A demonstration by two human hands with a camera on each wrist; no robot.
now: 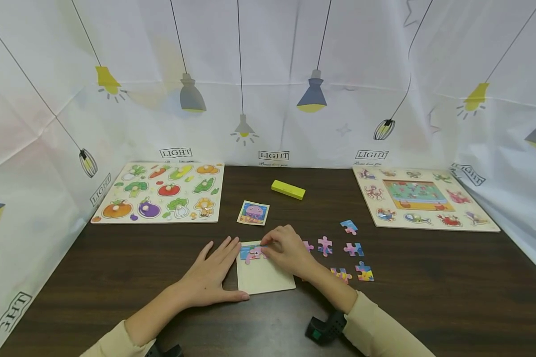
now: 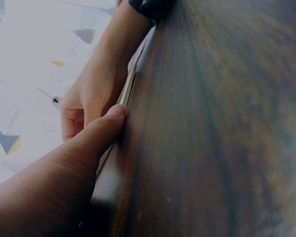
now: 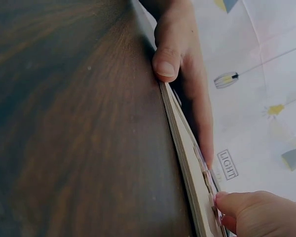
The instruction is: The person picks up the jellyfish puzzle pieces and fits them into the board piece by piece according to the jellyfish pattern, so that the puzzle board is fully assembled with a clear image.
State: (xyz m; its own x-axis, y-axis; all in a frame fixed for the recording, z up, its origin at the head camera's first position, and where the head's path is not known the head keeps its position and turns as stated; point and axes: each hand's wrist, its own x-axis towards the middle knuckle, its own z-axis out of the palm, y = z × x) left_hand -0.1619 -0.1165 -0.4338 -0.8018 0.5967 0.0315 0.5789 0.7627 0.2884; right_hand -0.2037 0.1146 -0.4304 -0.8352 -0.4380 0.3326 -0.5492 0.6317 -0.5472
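A pale square puzzle board (image 1: 268,278) lies in front of me, with blue and pink jigsaw pieces (image 1: 250,253) set along its far left part. My left hand (image 1: 212,277) rests against the board's left side, fingers stretched out and thumb at the near left corner. In the left wrist view that thumb (image 2: 116,111) touches the board's edge. With thumb and forefinger, my right hand (image 1: 290,250) pinches a jigsaw piece (image 1: 263,244) at the board's far right part; the fingers hide most of it. The right wrist view has these fingertips (image 3: 227,202) right at the board.
Several loose jigsaw pieces (image 1: 325,246) lie right of the board, some partly behind my right forearm. Beyond it are a jellyfish picture card (image 1: 253,213) and a yellow block (image 1: 288,189). A vegetable board (image 1: 156,193) stands back left, a sea-animal board (image 1: 422,198) back right.
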